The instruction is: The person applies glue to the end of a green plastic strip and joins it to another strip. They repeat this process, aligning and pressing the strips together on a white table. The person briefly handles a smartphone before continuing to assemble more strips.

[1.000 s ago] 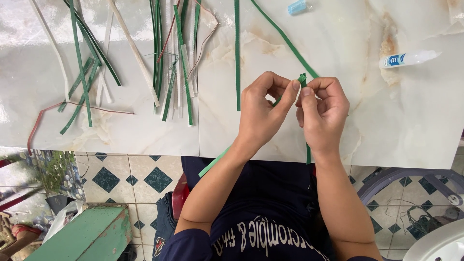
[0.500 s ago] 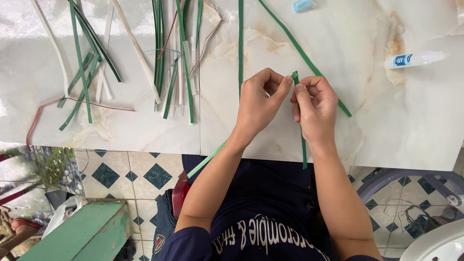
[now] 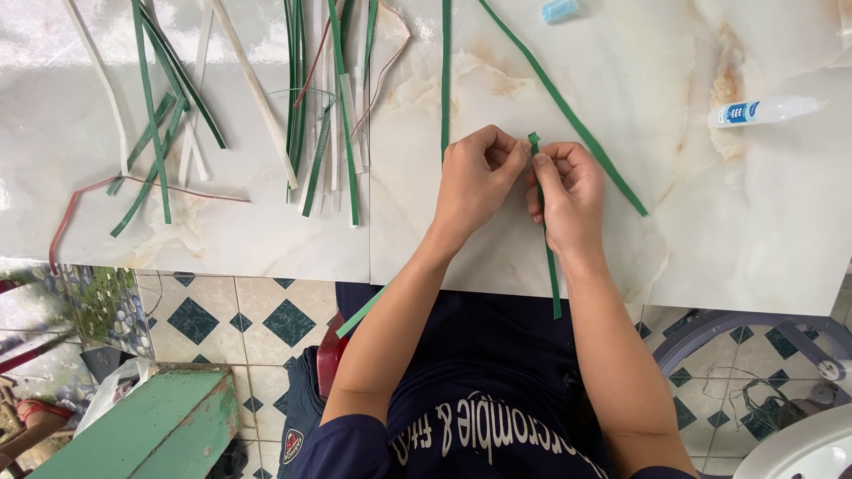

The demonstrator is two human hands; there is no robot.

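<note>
Pinching together at the middle of the marble table (image 3: pixel 710 257), the left hand (image 3: pixel 475 182) and the right hand (image 3: pixel 568 195) meet fingertip to fingertip on a green strip (image 3: pixel 552 279). Both hands are closed tight on it, thumbs and forefingers clamped around its upper end, which pokes up just between them. Its long tail runs down under the right palm and hangs past the table's near edge, over the person's dark shirt. Another green strip (image 3: pixel 581 133) lies slanted just beyond the right hand, and a third (image 3: pixel 445 71) runs straight up from behind the left knuckles. Off to the left, well apart, sits a loose pile of green and white strips (image 3: pixel 311 106). Far right, a small glue bottle (image 3: pixel 763 111) lies on its side.
</note>
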